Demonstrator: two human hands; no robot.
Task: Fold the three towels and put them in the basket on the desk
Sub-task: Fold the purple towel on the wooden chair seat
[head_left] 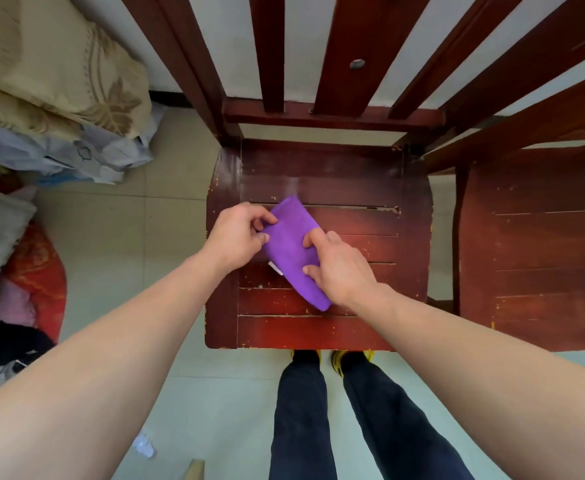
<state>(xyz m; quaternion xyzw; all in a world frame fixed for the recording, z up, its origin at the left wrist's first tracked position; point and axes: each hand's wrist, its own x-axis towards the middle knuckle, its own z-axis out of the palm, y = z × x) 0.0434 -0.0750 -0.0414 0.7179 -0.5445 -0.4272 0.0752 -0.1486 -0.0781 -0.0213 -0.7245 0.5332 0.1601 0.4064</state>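
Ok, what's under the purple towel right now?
The wooden chair seat: its red slats show beside the folded purple towel. The patch beneath the towel is covered, so anything there is unseen.

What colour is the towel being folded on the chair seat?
Purple, seen in the head view: the towel.

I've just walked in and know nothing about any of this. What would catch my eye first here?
The bright purple towel, folded small, lies on the seat of a dark red wooden chair in the middle. The left hand pinches its upper left edge and the right hand rests on its lower right part. A heap of bedding sits on the floor at the left.
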